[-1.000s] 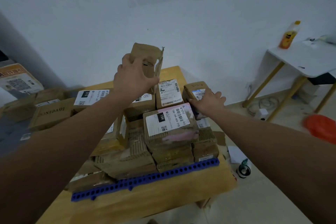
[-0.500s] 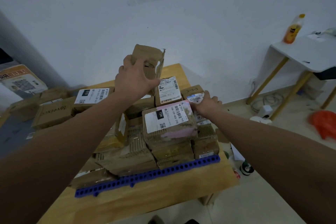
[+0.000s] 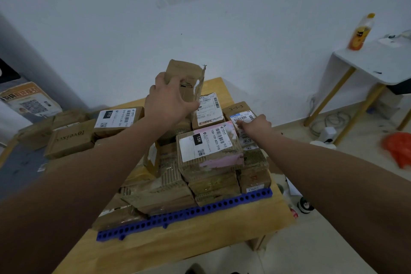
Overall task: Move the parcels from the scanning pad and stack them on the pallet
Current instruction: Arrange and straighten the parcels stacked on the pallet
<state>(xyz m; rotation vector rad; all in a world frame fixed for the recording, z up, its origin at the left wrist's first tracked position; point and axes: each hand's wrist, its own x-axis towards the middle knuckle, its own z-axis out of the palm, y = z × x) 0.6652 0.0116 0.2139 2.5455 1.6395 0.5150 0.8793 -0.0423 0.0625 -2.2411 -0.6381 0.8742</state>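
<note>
Several brown cardboard parcels are stacked on a blue perforated pallet [image 3: 184, 213] on a wooden table [image 3: 178, 249]. The nearest top parcel carries a white 15H label [image 3: 209, 147]. My left hand [image 3: 169, 104] grips a torn brown parcel [image 3: 185, 72] and holds it upright above the back of the stack. My right hand [image 3: 255, 125] lies with its fingertips on the label of a small parcel marked 2-3-3 [image 3: 236, 108] at the stack's right side, not wrapped around it. More parcels lie to the left, among them a 010-labelled one [image 3: 117, 118] and a long brown box [image 3: 69, 138].
A white side table [image 3: 375, 62] with an orange bottle [image 3: 360, 33] stands at the right. On the floor there are a red bag [image 3: 398, 147], cables with a white plug block [image 3: 327, 133] and a tape roll [image 3: 305, 206]. A white wall is close behind.
My right hand has slid back off the 2-3-3 parcel, so only its fingertips rest on the label. My left hand keeps the torn parcel raised in about the same place.
</note>
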